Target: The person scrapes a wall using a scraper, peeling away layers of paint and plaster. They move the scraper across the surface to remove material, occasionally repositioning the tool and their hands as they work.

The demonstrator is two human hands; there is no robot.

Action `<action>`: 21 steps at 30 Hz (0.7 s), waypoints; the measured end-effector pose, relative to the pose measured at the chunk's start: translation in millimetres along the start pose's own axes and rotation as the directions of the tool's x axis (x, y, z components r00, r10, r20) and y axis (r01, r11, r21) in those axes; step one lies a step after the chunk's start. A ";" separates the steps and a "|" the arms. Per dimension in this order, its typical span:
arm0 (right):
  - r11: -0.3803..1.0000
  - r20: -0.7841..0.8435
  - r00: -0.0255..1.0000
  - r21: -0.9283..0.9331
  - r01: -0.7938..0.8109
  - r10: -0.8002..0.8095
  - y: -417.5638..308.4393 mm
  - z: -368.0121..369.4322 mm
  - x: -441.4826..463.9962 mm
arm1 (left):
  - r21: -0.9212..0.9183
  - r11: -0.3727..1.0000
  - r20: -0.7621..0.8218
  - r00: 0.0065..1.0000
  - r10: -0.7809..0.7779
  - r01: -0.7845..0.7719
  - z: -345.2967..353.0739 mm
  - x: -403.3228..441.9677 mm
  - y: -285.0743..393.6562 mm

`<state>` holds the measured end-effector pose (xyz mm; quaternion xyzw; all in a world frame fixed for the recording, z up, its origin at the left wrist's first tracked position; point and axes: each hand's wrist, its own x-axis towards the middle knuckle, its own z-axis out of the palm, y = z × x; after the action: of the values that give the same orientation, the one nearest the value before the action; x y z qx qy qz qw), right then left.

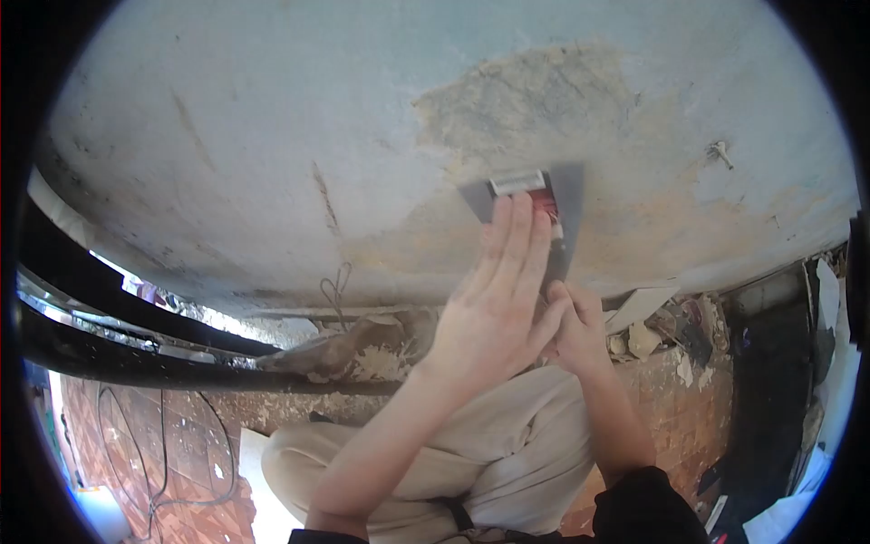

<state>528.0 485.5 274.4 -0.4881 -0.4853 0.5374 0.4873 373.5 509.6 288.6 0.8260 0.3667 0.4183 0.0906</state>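
A wide putty knife (568,195) with a grey metal blade, a red patch and a white label lies against the wall (272,100). My right hand (580,328) is closed around its lower end, and the handle is mostly hidden. My left hand (498,295) lies over the tool with fingers stretched out, their tips pressing on the red and white part. Just above the blade, a rough bare patch (530,100) shows where the pale blue paint has come off. The blade's edges look slightly blurred.
A dark pipe (208,367) runs low along the left. Rubble and flakes (643,337) lie at the wall's foot, right of my hands. A metal fixing (720,154) sticks out of the wall. A cable (154,494) crosses the worn wooden floor at lower left.
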 end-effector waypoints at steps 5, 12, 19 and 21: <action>1.000 0.079 0.997 -0.024 0.013 -0.011 0.4 -0.5 4.2 | 0.013 1.000 -0.084 0.996 -0.025 0.026 1.1 1.0 -1.6; 0.996 0.067 0.998 -0.088 -0.007 0.013 -3.8 3.4 5.8 | -0.014 0.999 -0.090 0.995 -0.030 0.029 1.6 -2.8 -4.6; 0.987 0.063 0.990 0.090 -0.131 0.125 4.5 -3.1 8.1 | 0.009 1.000 -0.007 1.000 -0.021 0.021 0.4 0.4 -1.3; 0.998 0.075 0.995 0.016 -0.069 0.067 2.2 2.2 5.8 | 0.022 0.999 -0.036 0.998 -0.047 0.048 -5.3 -0.2 -2.1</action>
<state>525.4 491.2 272.0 -0.4795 -0.4811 0.5759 0.4550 368.3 510.1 290.9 0.8106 0.3925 0.4263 0.0845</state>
